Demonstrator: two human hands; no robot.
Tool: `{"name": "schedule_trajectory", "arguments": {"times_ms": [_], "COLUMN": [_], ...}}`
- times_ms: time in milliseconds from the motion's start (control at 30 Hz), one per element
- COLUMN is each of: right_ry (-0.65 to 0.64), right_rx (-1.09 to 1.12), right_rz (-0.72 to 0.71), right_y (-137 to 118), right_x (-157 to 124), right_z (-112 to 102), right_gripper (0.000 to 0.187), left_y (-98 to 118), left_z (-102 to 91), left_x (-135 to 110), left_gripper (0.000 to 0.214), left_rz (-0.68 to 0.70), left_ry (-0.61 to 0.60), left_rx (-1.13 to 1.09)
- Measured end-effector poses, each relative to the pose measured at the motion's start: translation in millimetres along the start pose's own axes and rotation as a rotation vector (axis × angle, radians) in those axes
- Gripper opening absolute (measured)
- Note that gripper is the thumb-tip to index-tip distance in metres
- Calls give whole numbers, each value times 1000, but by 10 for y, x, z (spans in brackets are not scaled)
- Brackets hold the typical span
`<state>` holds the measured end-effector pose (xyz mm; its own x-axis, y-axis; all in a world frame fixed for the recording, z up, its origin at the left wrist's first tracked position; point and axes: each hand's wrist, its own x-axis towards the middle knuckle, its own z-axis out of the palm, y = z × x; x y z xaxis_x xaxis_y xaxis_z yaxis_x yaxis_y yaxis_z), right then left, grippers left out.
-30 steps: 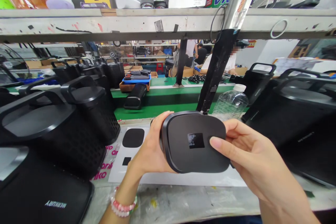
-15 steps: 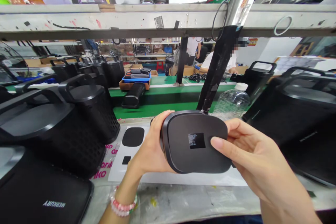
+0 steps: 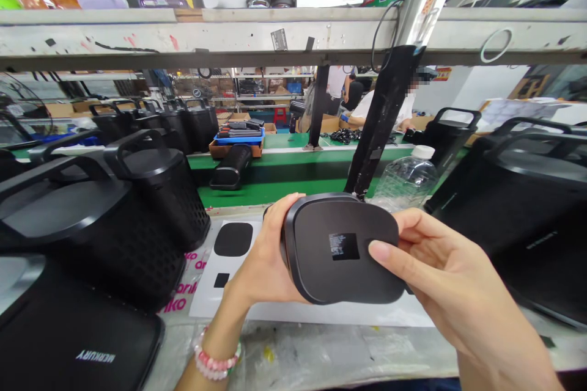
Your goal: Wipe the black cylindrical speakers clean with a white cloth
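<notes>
My left hand [image 3: 261, 256] is wrapped round a black speaker [image 3: 290, 238], whose rounded end faces me. Over that end lies a flat black rounded pad [image 3: 316, 269] with a small dark printed label [image 3: 345, 247] at its middle. My right hand [image 3: 440, 269] pinches the pad's right edge, thumb on the front and fingers behind. The lower right of the pad appears to stick out past the speaker; whether it is attached elsewhere I cannot tell. Below, a white sheet [image 3: 284, 313] carries a similar black pad [image 3: 233, 239] and a small black square [image 3: 221, 280].
Black speakers with handles [image 3: 151, 177] crowd the left side, and more [image 3: 527, 214] stand at the right. A clear bottle [image 3: 406, 177] is behind my right hand. Beyond runs a green conveyor [image 3: 279, 180]; a shelf [image 3: 247, 33] crosses above. A co-worker [image 3: 373, 107] is across the line.
Almost nothing differs. The view has shifted very slightly; both hands keep the same hold on the speaker and pad.
</notes>
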<state>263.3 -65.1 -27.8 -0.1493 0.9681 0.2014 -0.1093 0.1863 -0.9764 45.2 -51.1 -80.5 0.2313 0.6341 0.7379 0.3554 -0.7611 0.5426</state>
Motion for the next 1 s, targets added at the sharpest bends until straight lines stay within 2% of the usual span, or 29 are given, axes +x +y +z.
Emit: {"name": "schedule_trajectory", "arguments": {"times_ms": [333, 733, 867, 1000], "right_ry": [-2, 42, 77, 130], "right_rx": [-22, -100, -176, -278], "right_rz": [4, -76, -99, -142], "right_y": [-25, -22, -33, -40], "right_x": [-16, -10, -17, -45], "right_z": [-3, 12, 13, 108], "right_gripper": [28, 26, 26, 27], "left_y": [0, 7, 10, 18], "left_z": [8, 34, 42, 44], "left_x": [7, 0, -1, -3], "left_gripper": [126, 122, 123, 126], "left_rz": [24, 8, 18, 37], "left_ry": [-4, -2, 11, 14], "left_rx": [-4, -4, 23, 56]}}
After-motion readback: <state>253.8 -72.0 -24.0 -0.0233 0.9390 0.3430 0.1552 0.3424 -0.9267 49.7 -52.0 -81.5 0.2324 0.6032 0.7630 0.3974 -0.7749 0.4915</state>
